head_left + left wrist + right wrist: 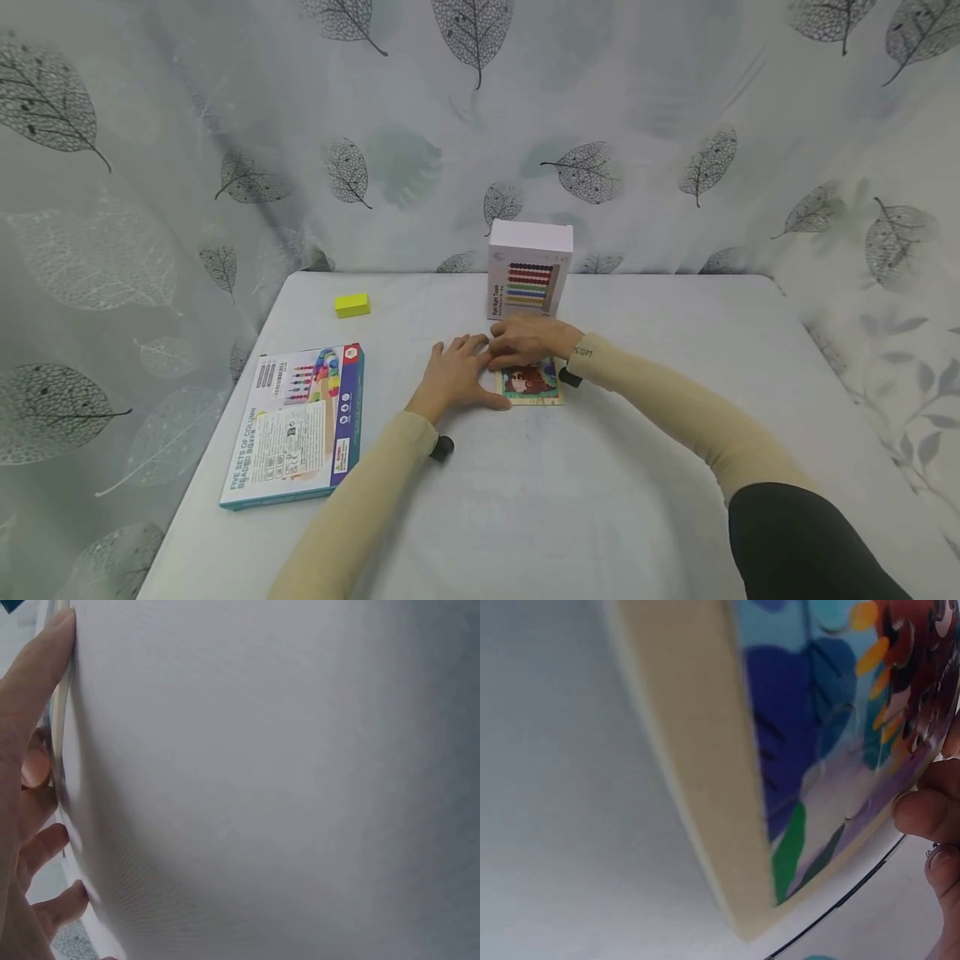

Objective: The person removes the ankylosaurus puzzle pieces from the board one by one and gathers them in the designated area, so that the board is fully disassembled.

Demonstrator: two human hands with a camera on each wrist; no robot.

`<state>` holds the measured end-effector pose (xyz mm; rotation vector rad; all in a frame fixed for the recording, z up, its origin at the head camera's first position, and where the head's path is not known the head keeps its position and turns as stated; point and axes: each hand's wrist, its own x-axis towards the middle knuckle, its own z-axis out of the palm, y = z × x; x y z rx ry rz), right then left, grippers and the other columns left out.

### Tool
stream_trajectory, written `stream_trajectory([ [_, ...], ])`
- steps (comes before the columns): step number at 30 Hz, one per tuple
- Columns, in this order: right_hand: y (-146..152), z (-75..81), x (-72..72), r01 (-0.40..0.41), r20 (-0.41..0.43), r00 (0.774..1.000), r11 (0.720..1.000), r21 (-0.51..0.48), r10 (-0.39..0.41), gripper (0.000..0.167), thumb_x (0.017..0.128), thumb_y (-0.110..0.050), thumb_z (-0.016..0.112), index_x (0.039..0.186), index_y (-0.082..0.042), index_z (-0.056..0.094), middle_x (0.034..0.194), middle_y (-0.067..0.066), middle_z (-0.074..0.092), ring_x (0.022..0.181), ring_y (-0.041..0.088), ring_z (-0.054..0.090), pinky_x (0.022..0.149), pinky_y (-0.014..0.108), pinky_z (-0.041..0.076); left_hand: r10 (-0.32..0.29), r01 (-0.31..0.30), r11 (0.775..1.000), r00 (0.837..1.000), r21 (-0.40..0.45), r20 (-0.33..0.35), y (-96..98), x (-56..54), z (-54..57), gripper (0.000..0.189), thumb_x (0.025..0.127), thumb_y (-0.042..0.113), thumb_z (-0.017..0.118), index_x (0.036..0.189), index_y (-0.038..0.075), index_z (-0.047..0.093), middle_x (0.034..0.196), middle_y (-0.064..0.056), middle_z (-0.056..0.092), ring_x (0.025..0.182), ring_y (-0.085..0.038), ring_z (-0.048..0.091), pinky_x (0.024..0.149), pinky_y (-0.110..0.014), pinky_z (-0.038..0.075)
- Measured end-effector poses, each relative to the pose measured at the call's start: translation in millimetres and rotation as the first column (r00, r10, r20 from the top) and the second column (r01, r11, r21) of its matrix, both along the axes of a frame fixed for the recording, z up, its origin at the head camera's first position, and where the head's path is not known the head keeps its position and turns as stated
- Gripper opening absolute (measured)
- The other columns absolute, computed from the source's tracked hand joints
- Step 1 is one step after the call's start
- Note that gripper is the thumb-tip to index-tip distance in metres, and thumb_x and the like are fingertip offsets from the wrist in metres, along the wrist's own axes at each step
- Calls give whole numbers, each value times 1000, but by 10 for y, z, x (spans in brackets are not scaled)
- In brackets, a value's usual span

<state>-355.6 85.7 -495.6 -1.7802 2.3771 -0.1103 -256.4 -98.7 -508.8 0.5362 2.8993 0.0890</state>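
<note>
A small wooden picture puzzle (528,383) lies on the table between both hands. It has a pale wooden border, and its bright picture (832,750) shows purple, blue and green shapes in the right wrist view. My left hand (453,379) is at its left side, thumb stretched along the edge and the other fingers spread beyond. In the left wrist view the thumb (45,667) touches the pale wooden edge. Across the far part of the puzzle reaches my right hand (528,337), fingers bent, with fingertips (922,814) at its edge. Whether they pinch a piece is hidden.
Just behind the hands stands a white box (529,267) with a bead-frame picture. At the left lies a flat bead-set box (296,425), and beyond it a small yellow block (352,305). A leaf-patterned curtain (420,167) borders the white table (600,500).
</note>
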Motion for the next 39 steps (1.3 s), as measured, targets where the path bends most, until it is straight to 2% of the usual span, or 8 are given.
stream_trajectory([
  [5,90,-14,22,0,19,1000,1000,-31,0,24,99,-39,61,107,-18,72,86,-1,52,70,6,41,63,21,37,-1,1,1000,1000,8,0,10,10,13,109,67,88,64,157,34,35,163,1,32,150,-29,33,116,-63,33],
  [10,210,-34,61,31,2,1000,998,-47,-31,30,99,-37,62,122,-19,70,101,2,61,81,11,52,74,28,49,-6,6,1000,1000,7,-14,14,9,-2,111,67,88,64,158,34,31,163,2,33,150,-30,34,115,-64,34],
  [13,257,-39,89,32,-43,999,998,-47,-34,33,99,-40,61,123,-18,70,111,4,64,90,15,59,83,33,55,-5,5,1000,1000,2,-16,6,6,-12,112,67,89,63,158,34,31,163,2,33,150,-29,34,115,-64,34],
  [17,300,-32,113,-21,-132,991,999,-36,16,35,101,-40,58,121,-16,73,113,6,65,90,16,61,82,34,57,-6,6,1000,1000,0,-7,6,7,-7,112,67,90,62,158,33,31,163,2,32,151,-29,33,116,-63,33],
  [20,303,-8,117,-52,-174,984,998,-19,48,34,101,-41,57,118,-16,73,109,5,64,86,15,58,77,32,55,-7,7,1000,1000,1,-3,8,5,-11,112,67,90,62,159,33,31,164,2,31,151,-29,32,116,-63,33],
  [24,247,60,92,-57,-158,986,998,28,60,35,99,-46,60,116,-19,72,101,4,59,78,12,51,69,28,48,-10,11,1000,1000,5,-7,8,6,-14,111,67,90,62,158,34,31,163,3,32,151,-29,33,116,-64,33],
  [31,67,185,19,-34,-65,997,983,179,47,60,77,-58,77,125,-23,70,92,-2,49,75,10,42,65,23,36,1,-1,1000,1000,3,0,-12,-3,-26,112,67,90,62,158,36,29,164,1,31,151,-29,33,116,-66,32],
  [39,18,152,-9,-16,-29,999,985,171,21,66,71,-64,77,125,-27,71,90,-4,46,75,9,40,65,22,32,-18,18,1000,1000,4,-7,0,1,-21,111,67,90,61,158,32,33,163,0,32,150,-30,33,115,-66,32],
])
